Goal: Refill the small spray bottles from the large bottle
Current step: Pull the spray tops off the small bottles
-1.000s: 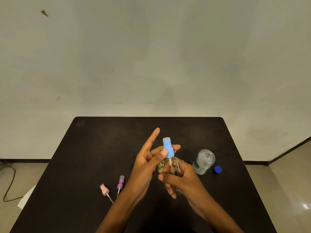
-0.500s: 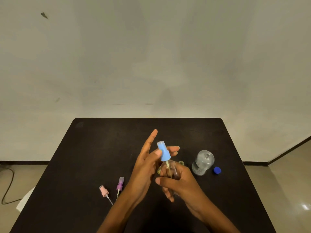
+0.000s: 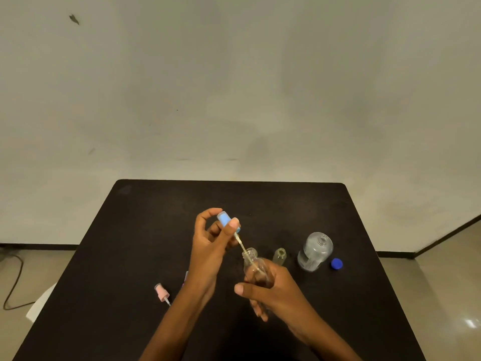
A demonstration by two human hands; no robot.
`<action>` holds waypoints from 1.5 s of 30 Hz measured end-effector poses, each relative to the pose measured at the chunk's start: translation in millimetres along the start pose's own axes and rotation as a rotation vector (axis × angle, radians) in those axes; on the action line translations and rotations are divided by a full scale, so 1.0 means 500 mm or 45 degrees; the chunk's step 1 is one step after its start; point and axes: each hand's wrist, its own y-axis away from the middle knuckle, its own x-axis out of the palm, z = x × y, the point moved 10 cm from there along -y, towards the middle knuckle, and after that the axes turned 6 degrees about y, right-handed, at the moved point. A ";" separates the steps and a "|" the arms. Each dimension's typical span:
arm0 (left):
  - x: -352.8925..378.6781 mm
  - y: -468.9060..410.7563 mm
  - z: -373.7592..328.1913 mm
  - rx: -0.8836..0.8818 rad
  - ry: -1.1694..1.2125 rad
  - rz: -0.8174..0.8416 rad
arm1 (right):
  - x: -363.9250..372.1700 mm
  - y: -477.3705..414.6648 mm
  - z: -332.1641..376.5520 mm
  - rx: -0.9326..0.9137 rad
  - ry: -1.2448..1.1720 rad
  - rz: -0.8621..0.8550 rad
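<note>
My right hand [image 3: 270, 287] grips a small clear spray bottle [image 3: 253, 264] above the black table [image 3: 145, 230]. My left hand [image 3: 210, 246] pinches its blue spray head [image 3: 225, 219], lifted up and to the left, with the dip tube [image 3: 243, 247] still running down into the bottle's neck. The large clear bottle [image 3: 315, 251] stands open at the right, its blue cap [image 3: 337, 263] beside it. Another small clear bottle [image 3: 279, 256] stands open between my right hand and the large bottle.
A pink spray head [image 3: 162, 293] lies on the table at the left. A purple spray head [image 3: 185, 277] is mostly hidden behind my left wrist. A cable [image 3: 13, 282] trails on the floor at far left.
My left hand has drawn the blue spray head up and leftward out of the bottle, exposing its tube. Its forefinger has curled onto the head. The second small bottle has come into sight.
</note>
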 end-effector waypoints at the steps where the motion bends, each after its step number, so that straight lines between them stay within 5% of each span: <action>1: -0.015 -0.004 0.000 0.002 0.000 -0.029 | 0.003 0.000 -0.006 0.012 -0.002 0.007; 12: -0.255 -0.045 0.079 -0.244 -0.061 -0.354 | 0.015 -0.027 -0.114 0.137 -0.203 -0.103; 22: -0.543 -0.066 0.171 -0.385 -1.040 -0.358 | 0.047 -0.167 -0.197 0.062 0.334 -0.231; 30: -0.579 -0.077 0.232 -0.465 -1.298 -0.258 | 0.041 -0.287 -0.252 0.185 0.336 -0.449; 45: -0.589 -0.102 0.261 -0.490 -1.429 -0.107 | 0.064 -0.316 -0.281 0.285 0.438 -0.486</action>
